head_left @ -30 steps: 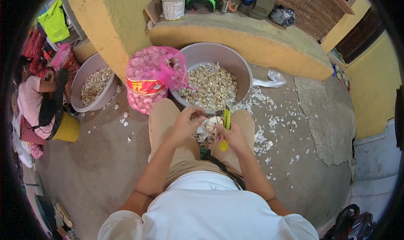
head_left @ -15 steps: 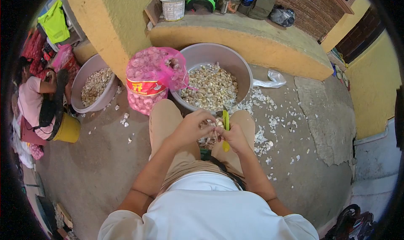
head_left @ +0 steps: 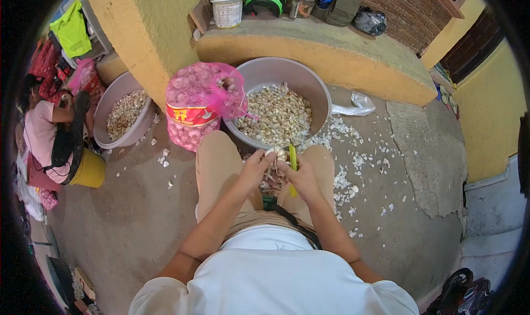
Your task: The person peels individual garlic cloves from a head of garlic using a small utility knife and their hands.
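Note:
My left hand (head_left: 255, 170) is closed on a garlic bulb (head_left: 277, 152) held above the gap between my knees. My right hand (head_left: 303, 180) is wrapped round a bright yellow-green knife (head_left: 293, 161), its thumb and fingertips against the bulb's right side. The knife points away from me; its blade is hard to make out now. Beneath both hands, garlic skins and stems (head_left: 271, 182) lie in a container mostly hidden between my legs. Just beyond my knees stands a large grey tub (head_left: 324, 91) of loose garlic cloves (head_left: 276, 116).
A pink mesh sack of garlic bulbs (head_left: 190, 102) leans by my left knee. White peelings (head_left: 345, 177) litter the floor at right. At far left, a co-worker (head_left: 47, 127) sits on a yellow bucket (head_left: 89, 168) beside another tub (head_left: 144, 124). A yellow ledge (head_left: 331, 55) runs behind.
My left hand has lowered and drawn back toward me, and the white bulb now shows above the fingertips. The knife has turned more edge-on and shifted slightly left.

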A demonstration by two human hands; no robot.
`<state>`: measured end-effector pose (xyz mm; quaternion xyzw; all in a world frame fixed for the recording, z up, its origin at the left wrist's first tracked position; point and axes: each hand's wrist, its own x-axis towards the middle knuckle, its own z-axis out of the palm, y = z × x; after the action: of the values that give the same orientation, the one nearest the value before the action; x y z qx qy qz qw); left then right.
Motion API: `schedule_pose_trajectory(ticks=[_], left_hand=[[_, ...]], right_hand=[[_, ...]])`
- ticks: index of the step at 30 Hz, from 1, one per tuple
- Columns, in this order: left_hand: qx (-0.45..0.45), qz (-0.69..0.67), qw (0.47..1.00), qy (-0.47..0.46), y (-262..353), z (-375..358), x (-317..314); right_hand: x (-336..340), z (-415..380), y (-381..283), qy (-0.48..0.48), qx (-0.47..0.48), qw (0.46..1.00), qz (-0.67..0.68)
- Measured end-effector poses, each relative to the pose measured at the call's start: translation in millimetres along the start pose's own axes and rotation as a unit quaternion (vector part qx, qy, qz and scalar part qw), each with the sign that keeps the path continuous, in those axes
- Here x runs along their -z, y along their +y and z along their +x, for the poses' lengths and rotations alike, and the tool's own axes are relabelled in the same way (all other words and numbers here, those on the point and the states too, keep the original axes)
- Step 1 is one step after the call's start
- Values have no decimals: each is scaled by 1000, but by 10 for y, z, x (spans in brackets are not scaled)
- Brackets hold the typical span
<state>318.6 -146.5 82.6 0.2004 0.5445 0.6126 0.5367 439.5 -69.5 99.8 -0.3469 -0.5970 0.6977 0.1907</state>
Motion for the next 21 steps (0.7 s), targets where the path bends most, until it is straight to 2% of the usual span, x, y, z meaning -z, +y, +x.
schedule_pose_trajectory(ticks=[3, 6, 9, 13, 19, 21], left_hand=[[6, 41, 999, -13, 75, -48, -20], [-47, 71, 996, -6, 24, -25, -26], [-15, 28, 999, -10, 91, -81, -52], [-35, 147, 988, -19, -37, 19, 54], [-147, 306, 940, 25, 2, -38, 19], [-169, 336, 926, 34, 6, -43, 29]], right_hand=[[-3, -2, 3, -4, -1, 1000, 4], [-19, -14, -21, -4, 1, 1000, 17], [-2, 33, 61, -6, 47, 998, -39], [-23, 40, 109, 8, 97, 979, -179], [-92, -38, -38, 36, 103, 972, -209], [-81, -33, -19, 24, 90, 979, -183]])
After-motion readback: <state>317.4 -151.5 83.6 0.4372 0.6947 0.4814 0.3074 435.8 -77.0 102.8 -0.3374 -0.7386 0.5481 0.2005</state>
